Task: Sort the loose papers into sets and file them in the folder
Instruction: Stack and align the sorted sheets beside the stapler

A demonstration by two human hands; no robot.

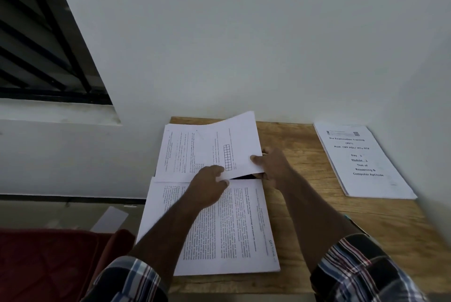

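Both hands on one printed sheet [219, 145] lifted over the far stack [170, 153]; right hand [271, 165] pinches its near corner, left hand [207, 187] curled on the near edge; thin, limp, bows upward, so best held by two edges; wooden bench [305, 204]; bound booklet [363, 160] apart, right.

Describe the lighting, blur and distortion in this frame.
Head view: dim, even light, no glare; wide-angle bending at the window and table edges; booklet title legible, small print on the sheet both hands hold is soft.
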